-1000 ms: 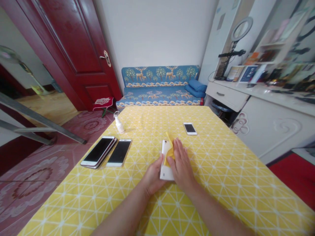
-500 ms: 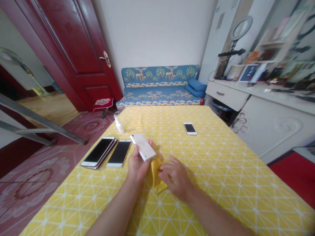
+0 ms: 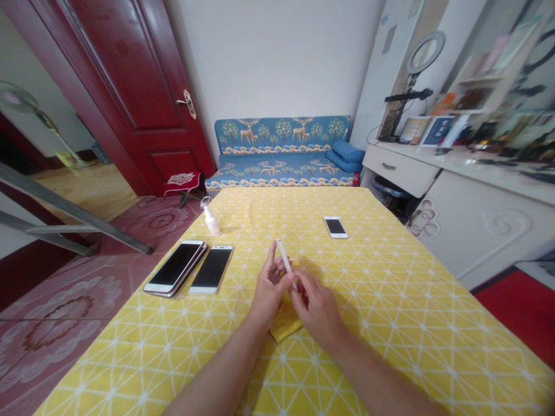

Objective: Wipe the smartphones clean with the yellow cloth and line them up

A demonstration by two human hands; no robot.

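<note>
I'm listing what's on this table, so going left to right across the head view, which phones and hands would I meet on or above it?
Stacked phones → single phone lying flat → left hand → edge-on phone between the hands → right hand → small white phone.

A room in someone's home — a deer-patterned blue sofa [image 3: 277, 166], a red panelled door [image 3: 130, 75], a standing fan [image 3: 19, 97] and a yellow tablecloth [image 3: 390, 289] show it.
</note>
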